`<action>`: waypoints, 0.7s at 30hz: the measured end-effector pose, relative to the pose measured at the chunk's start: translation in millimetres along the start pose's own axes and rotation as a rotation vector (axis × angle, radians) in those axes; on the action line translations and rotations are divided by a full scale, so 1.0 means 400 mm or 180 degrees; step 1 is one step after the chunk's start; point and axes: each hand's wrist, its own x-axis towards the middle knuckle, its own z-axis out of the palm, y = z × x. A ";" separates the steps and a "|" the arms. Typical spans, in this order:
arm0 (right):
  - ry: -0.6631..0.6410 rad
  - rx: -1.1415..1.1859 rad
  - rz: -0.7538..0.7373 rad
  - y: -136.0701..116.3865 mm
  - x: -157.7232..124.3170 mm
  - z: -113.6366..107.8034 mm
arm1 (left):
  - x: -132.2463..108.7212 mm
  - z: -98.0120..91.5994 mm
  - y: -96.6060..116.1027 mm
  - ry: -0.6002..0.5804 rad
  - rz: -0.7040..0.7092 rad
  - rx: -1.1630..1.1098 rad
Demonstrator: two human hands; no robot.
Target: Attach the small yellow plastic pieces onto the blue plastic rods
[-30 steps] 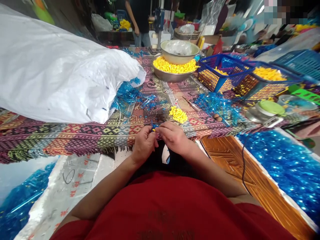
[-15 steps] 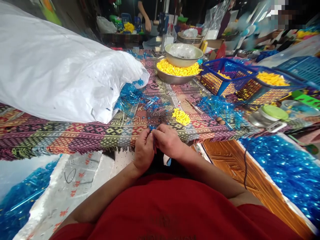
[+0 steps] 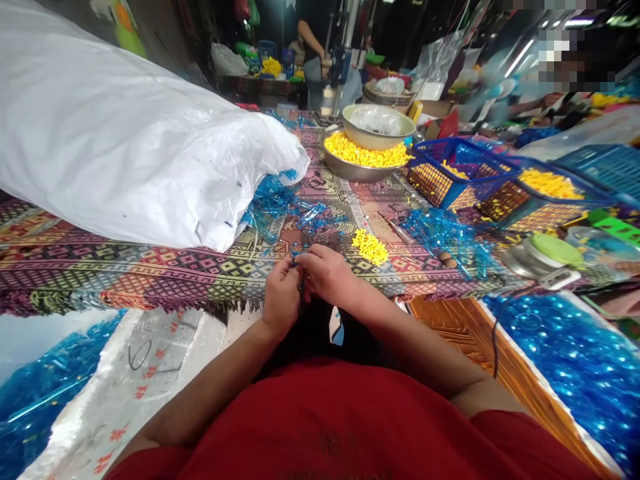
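Observation:
My left hand [image 3: 280,297] and my right hand [image 3: 327,275] meet at the near edge of the patterned tablecloth [image 3: 150,267], fingers pinched together on a small blue plastic piece [image 3: 296,261]. A small heap of yellow plastic bits [image 3: 371,247] lies just beyond my right hand. Loose clear-blue plastic pieces [image 3: 290,210] are scattered behind my fingers. What exactly sits between the fingertips is mostly hidden.
A big white sack [image 3: 125,147] fills the left of the table. At the back stand a metal basin of yellow bits [image 3: 367,157] with a bowl in it, and blue baskets [image 3: 450,170] of yellow bits. Blue pieces fill a bin [image 3: 565,347] at right. A person [image 3: 315,47] stands far back.
My hands stay pinched together on the small piece; the yellow speck seen between the fingers a second ago no longer shows. The camera has tilted slightly.

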 end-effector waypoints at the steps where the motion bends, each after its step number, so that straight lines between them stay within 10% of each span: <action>1: -0.0048 0.0109 0.0140 0.028 0.015 -0.002 | 0.018 -0.013 0.004 -0.0076 -0.0061 -0.0148; 6: -0.0887 -0.0942 0.1293 0.203 0.105 -0.007 | 0.089 -0.066 0.019 0.0095 -0.0043 -0.0543; 12: -0.1668 -0.1292 0.1086 0.260 0.149 0.012 | 0.108 -0.088 0.000 0.0023 -0.0171 -0.0766; 21: -0.0786 -0.0997 0.0457 0.157 0.044 -0.043 | 0.064 -0.104 0.024 0.0114 -0.0063 -0.1029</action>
